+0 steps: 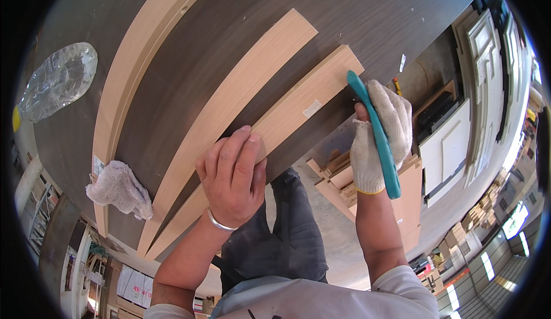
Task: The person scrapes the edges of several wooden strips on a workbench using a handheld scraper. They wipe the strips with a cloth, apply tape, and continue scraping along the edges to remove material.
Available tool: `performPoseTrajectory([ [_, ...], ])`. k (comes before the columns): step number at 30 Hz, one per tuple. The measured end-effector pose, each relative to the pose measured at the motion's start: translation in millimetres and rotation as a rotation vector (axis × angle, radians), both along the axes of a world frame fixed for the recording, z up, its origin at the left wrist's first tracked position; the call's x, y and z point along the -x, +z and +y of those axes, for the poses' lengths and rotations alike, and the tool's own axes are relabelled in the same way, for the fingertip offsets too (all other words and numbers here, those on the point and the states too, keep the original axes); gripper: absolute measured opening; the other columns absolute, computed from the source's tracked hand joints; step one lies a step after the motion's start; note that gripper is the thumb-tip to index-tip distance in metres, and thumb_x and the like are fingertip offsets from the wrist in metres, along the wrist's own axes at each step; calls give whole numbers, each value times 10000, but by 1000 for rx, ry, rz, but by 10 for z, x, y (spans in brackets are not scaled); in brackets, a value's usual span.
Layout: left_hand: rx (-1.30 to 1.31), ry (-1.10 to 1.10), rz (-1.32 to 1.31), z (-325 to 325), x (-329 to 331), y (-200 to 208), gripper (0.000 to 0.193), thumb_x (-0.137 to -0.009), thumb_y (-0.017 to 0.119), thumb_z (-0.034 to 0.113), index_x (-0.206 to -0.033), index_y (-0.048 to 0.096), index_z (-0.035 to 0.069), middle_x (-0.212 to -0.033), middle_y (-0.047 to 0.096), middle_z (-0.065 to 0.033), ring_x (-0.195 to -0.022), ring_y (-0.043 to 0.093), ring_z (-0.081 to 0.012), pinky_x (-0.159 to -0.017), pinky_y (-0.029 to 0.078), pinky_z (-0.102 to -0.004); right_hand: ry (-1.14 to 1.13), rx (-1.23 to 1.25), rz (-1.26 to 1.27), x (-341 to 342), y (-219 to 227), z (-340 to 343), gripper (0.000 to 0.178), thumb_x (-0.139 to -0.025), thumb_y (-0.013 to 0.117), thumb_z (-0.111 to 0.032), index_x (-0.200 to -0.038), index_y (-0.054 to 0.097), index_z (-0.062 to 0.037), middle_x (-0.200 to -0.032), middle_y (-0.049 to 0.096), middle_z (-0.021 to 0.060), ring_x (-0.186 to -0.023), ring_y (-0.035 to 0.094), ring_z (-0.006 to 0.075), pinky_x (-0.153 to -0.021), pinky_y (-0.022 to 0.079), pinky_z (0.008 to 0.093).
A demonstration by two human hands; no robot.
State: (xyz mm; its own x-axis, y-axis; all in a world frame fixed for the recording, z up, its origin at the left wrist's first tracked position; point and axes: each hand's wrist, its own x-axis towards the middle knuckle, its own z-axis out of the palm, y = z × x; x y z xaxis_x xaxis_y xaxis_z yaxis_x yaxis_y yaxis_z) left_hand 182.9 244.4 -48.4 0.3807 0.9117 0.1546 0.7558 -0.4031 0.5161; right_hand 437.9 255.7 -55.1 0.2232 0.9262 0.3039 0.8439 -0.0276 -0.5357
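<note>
My bare left hand (232, 167), with a silver bracelet at the wrist, holds the nearer light wood strip (301, 101) down on the dark table. Its fingers lie over the top, and the thumb is at the near edge. A small pale patch (312, 109) sits on that strip's face. My right hand (381, 135), in a whitish knit glove with the thumb tip bare, is closed round a long, slim teal tool (380, 132). The tool's upper tip is close to the strip's far end; I cannot tell whether it touches. A second wood strip (235, 95) lies just beyond.
Farther left lies a longer wood piece (123, 86) with holes near its top end. A crumpled cloth (120, 190) rests on its lower part. A clear plastic bottle (60, 80) lies at the left. Past the table's right edge are stacked white panels (447, 149) and wood pieces (338, 178).
</note>
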Motion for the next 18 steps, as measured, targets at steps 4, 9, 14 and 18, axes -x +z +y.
performPoseTrajectory([
  [4, 3, -1, 3, 7, -2, 7, 587, -778, 805, 17, -1354, 691, 38, -1329, 731, -124, -1081, 671, -296, -947, 425, -416, 104, 38, 30, 84, 60, -95, 331, -896, 857, -32, -1218, 777, -40, -1107, 784, 145, -1009, 725, 322, -895, 581, 422],
  [9, 8, -2, 10, 5, -4, 14, 580, -782, 803, 18, -1351, 693, 36, -1333, 731, -124, -1083, 671, -296, -957, 425, -420, 124, 26, 73, 121, 85, -117, 360, -865, 845, 16, -1214, 769, -28, -1116, 779, 151, -1013, 717, 322, -925, 573, 426],
  [14, 16, -7, 11, 0, 5, 19, 572, -788, 805, 21, -1349, 695, 38, -1335, 732, -126, -1089, 671, -298, -964, 423, -423, -48, -46, 40, 26, -48, -21, 371, -842, 885, -64, -1199, 787, -44, -1060, 791, 129, -966, 726, 307, -875, 574, 425],
  [18, 14, -5, 9, -3, 7, 12, 577, -789, 809, 23, -1354, 693, 40, -1343, 731, -128, -1097, 671, -299, -967, 422, -424, 51, 10, 10, 62, -9, -98, 392, -790, 910, -92, -1165, 799, -69, -1067, 797, 114, -969, 723, 304, -880, 571, 423],
])
